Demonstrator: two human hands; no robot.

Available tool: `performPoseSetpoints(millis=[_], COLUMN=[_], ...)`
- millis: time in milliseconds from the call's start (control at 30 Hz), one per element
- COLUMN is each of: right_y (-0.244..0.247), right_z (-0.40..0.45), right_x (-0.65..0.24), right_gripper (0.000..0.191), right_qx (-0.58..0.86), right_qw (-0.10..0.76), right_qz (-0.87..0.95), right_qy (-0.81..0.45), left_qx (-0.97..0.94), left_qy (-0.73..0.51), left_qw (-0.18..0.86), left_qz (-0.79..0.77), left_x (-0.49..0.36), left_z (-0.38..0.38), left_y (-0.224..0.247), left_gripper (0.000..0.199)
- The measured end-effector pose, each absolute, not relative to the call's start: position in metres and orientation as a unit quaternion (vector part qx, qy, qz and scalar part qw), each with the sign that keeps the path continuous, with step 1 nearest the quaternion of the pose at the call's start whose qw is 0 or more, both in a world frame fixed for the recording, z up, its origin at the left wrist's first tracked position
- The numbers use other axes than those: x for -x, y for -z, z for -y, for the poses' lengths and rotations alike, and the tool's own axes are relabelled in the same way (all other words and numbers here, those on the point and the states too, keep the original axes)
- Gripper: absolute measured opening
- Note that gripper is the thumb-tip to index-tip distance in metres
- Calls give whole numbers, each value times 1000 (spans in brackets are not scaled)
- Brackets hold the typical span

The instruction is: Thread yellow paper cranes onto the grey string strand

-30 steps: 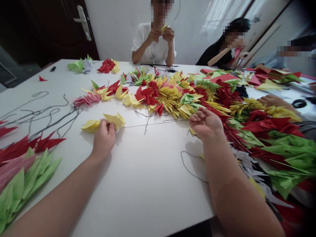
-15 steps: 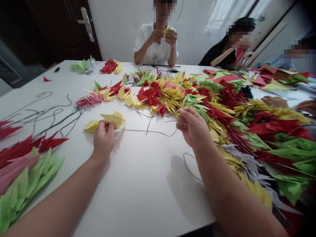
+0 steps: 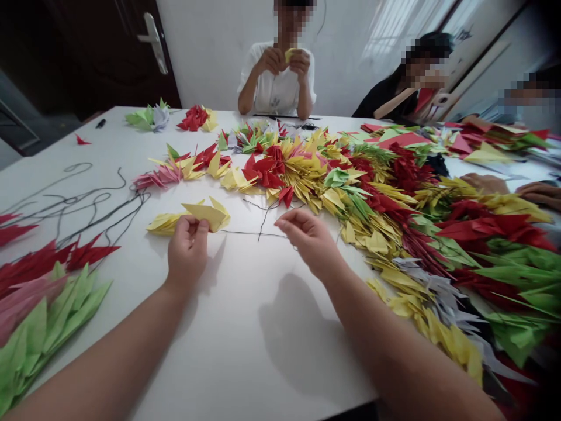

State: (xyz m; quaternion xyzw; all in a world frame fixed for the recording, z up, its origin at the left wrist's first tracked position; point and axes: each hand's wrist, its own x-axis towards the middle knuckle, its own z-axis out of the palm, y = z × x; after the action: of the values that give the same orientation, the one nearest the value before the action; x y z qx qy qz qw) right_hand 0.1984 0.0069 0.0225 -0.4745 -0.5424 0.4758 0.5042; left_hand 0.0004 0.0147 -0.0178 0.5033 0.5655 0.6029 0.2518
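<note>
My left hand pinches a yellow folded paper piece above the white table. More yellow folded pieces lie just left of those fingers. A thin dark thread runs rightward from the yellow paper towards my right hand. The fingertips of my right hand are pressed together over the thread's far part; what lies between them is too small to make out. A short loose dark thread crosses the long one between my hands.
Strings of red, yellow, green and white folded paper spread across the back and right. Dark threads and more folded paper lie at left. A person across the white table holds yellow paper; others sit at right.
My right hand has moved left, closer to my left hand, along the thread. My left hand has shifted slightly right with the yellow paper.
</note>
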Motion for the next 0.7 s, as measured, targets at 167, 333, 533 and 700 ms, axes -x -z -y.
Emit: performPoseSetpoints(millis=[167, 333, 533, 700], right_y=[-7, -3, -3, 0], right_z=[6, 4, 3, 2], right_x=[-175, -174, -176, -175], right_gripper=[17, 17, 17, 21], right_qx=[467, 477, 478, 476], right_qw=[405, 411, 380, 387], right_qz=[611, 610, 630, 615], right_qy=[-494, -481, -480, -496], left_qx=[-541, -567, -615, -592], left_qy=[-570, -547, -527, -544], left_qw=[253, 255, 215, 271], left_qz=[-564, -560, -546, -530], left_x=[-12, -17, -14, -16], left_z=[-2, 4, 5, 5], left_y=[11, 10, 15, 14], left_gripper=[16, 20, 18, 21])
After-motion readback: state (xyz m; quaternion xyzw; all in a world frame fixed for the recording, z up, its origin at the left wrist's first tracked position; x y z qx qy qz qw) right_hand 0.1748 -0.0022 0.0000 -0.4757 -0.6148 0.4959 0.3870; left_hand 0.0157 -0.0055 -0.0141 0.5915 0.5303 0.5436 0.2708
